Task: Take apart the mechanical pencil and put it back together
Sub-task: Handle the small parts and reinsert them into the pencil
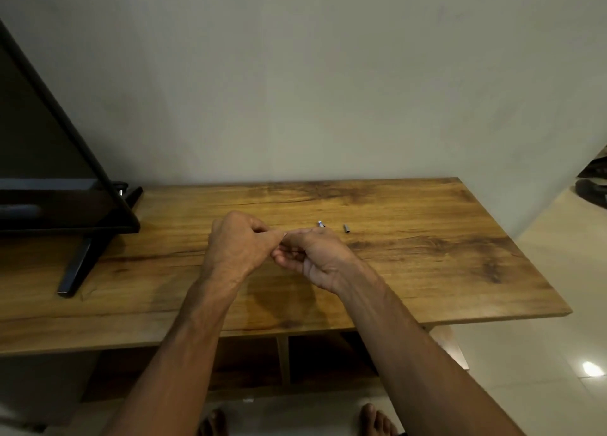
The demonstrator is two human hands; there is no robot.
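My left hand [236, 243] and my right hand [315, 258] meet fingertip to fingertip above the middle of the wooden table [427, 265]. Both are closed around the mechanical pencil, which my fingers almost wholly hide; only a pale end [284, 235] shows between the thumbs. Its other tip, white and dark [321, 224], pokes out just behind my right hand. A small dark grey cap [347, 228] lies alone on the table, to the right of my right hand.
A black flat screen [49, 173] on a dark splayed stand [78, 265] fills the table's left end. A plain wall runs behind. The table's right edge drops to a pale tiled floor [542, 353]; open shelves lie beneath the tabletop.
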